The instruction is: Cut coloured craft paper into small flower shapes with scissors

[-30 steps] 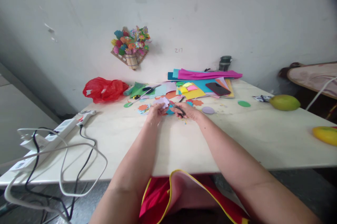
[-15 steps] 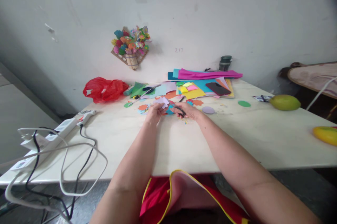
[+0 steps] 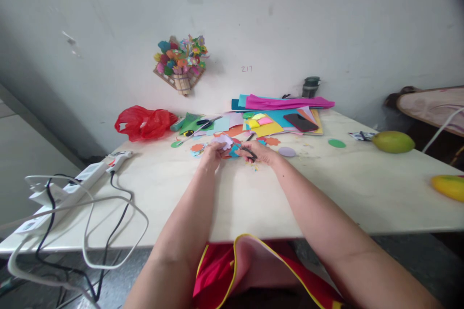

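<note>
Pinched between the fingers of my left hand (image 3: 214, 155) is a lavender paper piece (image 3: 222, 141) with a scalloped edge. My right hand (image 3: 260, 151) is closed on dark-handled scissors (image 3: 249, 152), whose blades point left to the edge of that paper. Under and behind both hands lie blue and orange paper pieces. An orange scalloped piece (image 3: 197, 147) is left of my left hand. Beyond my right hand are another orange scalloped piece (image 3: 272, 141) and a lavender oval (image 3: 287, 152). Small scraps (image 3: 253, 166) lie just below the scissors.
Coloured sheets (image 3: 271, 129), a phone (image 3: 300, 122) and a second pair of scissors (image 3: 205, 124) lie at the back. A red plastic bag (image 3: 145, 123) and a power strip (image 3: 68, 195) with cables are left; a green-yellow fruit (image 3: 393, 141) and a green oval (image 3: 337, 143) are right.
The scissors in my right hand have shifted slightly at the lavender paper. Both hands stay in nearly the same place, with their holds unchanged.
</note>
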The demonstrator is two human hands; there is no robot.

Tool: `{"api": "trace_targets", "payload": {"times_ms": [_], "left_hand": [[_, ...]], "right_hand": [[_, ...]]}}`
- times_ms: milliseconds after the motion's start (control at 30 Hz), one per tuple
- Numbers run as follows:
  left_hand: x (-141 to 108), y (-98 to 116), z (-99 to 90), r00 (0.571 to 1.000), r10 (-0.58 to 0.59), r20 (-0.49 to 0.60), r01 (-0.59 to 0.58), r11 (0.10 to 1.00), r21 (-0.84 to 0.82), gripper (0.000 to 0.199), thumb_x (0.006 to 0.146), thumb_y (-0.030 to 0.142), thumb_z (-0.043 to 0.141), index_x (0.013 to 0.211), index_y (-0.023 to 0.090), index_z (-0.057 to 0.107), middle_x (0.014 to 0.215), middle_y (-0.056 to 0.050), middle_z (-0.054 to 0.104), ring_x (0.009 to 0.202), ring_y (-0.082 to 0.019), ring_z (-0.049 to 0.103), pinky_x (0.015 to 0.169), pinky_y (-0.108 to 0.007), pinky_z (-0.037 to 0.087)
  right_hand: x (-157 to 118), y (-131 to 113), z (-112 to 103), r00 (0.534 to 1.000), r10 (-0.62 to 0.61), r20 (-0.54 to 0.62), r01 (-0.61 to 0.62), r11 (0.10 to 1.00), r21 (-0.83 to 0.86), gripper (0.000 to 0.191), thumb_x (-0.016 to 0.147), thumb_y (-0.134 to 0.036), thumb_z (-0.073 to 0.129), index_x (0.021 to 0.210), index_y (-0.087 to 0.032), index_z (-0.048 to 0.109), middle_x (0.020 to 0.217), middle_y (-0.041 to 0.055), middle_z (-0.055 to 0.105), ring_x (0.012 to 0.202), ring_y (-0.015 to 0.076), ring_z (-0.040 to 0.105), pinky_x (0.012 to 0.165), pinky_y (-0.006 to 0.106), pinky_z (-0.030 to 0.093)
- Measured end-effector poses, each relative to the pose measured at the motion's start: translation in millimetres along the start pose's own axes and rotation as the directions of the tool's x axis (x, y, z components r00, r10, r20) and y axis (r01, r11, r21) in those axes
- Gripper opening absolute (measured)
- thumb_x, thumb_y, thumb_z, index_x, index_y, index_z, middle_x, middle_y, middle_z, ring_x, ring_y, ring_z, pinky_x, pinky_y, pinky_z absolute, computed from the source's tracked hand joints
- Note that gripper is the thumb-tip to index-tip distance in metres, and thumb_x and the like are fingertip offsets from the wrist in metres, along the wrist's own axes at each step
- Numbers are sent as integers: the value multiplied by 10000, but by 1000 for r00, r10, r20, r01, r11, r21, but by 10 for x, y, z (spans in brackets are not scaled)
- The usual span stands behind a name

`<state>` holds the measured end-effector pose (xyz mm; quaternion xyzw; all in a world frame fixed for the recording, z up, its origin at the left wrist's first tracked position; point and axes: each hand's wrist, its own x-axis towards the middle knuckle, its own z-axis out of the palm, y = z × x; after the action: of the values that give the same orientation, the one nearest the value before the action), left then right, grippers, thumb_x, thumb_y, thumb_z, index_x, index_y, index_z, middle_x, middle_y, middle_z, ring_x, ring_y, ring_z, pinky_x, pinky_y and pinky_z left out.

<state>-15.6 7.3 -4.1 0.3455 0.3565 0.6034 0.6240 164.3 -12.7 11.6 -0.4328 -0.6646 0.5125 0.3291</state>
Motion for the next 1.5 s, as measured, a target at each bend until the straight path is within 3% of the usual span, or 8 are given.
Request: {"api": "trace_targets", "payload": {"times_ms": [267,467,800,1167,1500], "left_hand": [[14,1,-25,1000,0,-6,0,1000,12,177,609,62,665,782,96,658,727,-77,716,727,-200,702,681,-297,589],[36,3,-46,1000,-11,-14,11,999,42,177,604,69,669,780,84,663,719,-79,715,648,-173,683,613,-268,578],[18,42,-71,1000,-23,2,23,992,126,109,608,84,672,717,87,666,684,-78,702,589,-159,660,637,-284,584],[-28,93,-67,1000,-5,17,2,987,160,95,597,72,674,685,96,648,646,-58,672,573,-141,637,679,-297,579],[-31,117,-74,1000,-23,18,20,988,155,136,583,49,685,702,104,646,656,-55,673,576,-147,635,664,-305,581]], "right_hand": [[27,25,-17,1000,16,2,-16,1000,-21,252,745,-290,771,740,-135,573,449,-54,523,343,39,422,346,142,331],[80,102,-46,1000,1,15,-1,999,-37,263,703,-289,794,735,-136,582,452,-48,539,345,42,434,340,139,328],[100,123,-87,998,-12,55,15,999,-42,286,675,-308,813,707,-144,581,449,-42,540,348,50,443,339,145,328],[13,11,-78,998,19,55,-15,996,-83,306,668,-311,824,689,-138,572,436,-50,524,341,43,437,333,137,327],[38,53,-88,999,18,49,-14,996,-85,279,636,-276,835,679,-140,595,431,-48,527,343,50,440,334,149,324]]}}
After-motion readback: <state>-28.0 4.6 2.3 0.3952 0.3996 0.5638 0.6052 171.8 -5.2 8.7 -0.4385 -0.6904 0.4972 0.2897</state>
